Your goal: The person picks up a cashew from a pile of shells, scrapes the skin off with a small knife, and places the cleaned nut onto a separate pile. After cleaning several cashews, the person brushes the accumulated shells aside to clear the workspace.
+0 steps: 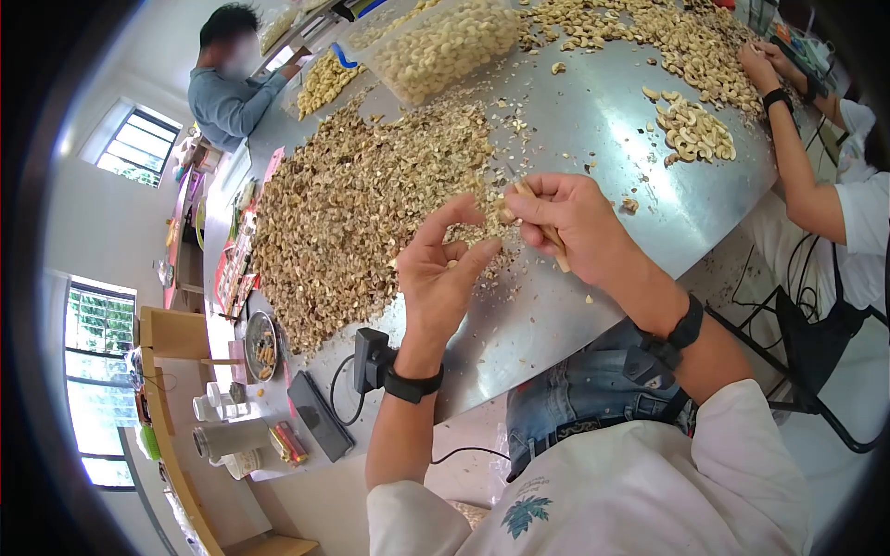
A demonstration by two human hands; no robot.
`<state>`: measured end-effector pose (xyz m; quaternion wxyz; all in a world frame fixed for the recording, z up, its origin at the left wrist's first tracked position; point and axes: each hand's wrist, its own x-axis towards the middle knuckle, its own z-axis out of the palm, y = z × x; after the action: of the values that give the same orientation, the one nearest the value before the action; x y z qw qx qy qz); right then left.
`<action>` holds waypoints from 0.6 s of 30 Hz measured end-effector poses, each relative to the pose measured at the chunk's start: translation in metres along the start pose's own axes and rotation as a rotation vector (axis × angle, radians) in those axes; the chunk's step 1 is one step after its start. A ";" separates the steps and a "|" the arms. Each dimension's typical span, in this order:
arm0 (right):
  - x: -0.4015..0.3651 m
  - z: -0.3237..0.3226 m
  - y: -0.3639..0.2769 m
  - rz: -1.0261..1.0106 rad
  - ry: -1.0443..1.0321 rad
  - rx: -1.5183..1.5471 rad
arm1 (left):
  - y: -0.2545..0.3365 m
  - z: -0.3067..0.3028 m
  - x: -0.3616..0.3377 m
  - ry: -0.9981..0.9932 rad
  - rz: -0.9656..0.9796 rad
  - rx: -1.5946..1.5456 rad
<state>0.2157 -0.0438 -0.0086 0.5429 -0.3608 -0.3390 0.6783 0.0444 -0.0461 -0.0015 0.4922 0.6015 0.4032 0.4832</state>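
My right hand (565, 222) is closed around a small wooden-handled knife (558, 248); its handle sticks out below the fingers and a thin dark tip shows above them. A pale cashew nut (505, 212) appears at the right fingertips, partly hidden. My left hand (440, 259) is just to the left, fingers curved and thumb apart, with nothing visible between them. Under and beyond both hands spreads a big heap of brownish cashew pieces and skins (371, 204). To the right lies a small pile of pale whole cashews (695, 132).
A clear plastic bin of cashews (445, 56) stands at the back of the metal table (612, 120). More cashews (686, 56) lie at the far right, near another person's hands (762, 67). A second person (227, 83) sits at far left. A round dish (261, 345) and phone (320, 415) lie left.
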 end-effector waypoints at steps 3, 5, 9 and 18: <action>0.002 0.001 0.004 0.109 -0.024 0.153 | -0.004 0.004 0.000 -0.015 -0.008 -0.038; 0.000 0.005 0.006 0.139 -0.029 0.214 | -0.009 0.004 -0.001 -0.009 0.001 -0.090; 0.000 0.010 0.013 0.139 -0.059 0.230 | -0.019 0.001 0.000 0.032 0.073 0.004; -0.007 0.013 0.005 -0.097 -0.063 -0.374 | -0.005 -0.006 -0.001 0.093 -0.144 -0.215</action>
<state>0.2031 -0.0520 -0.0058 0.4877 -0.4174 -0.4929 0.5873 0.0380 -0.0447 -0.0065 0.5679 0.4917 0.4134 0.5145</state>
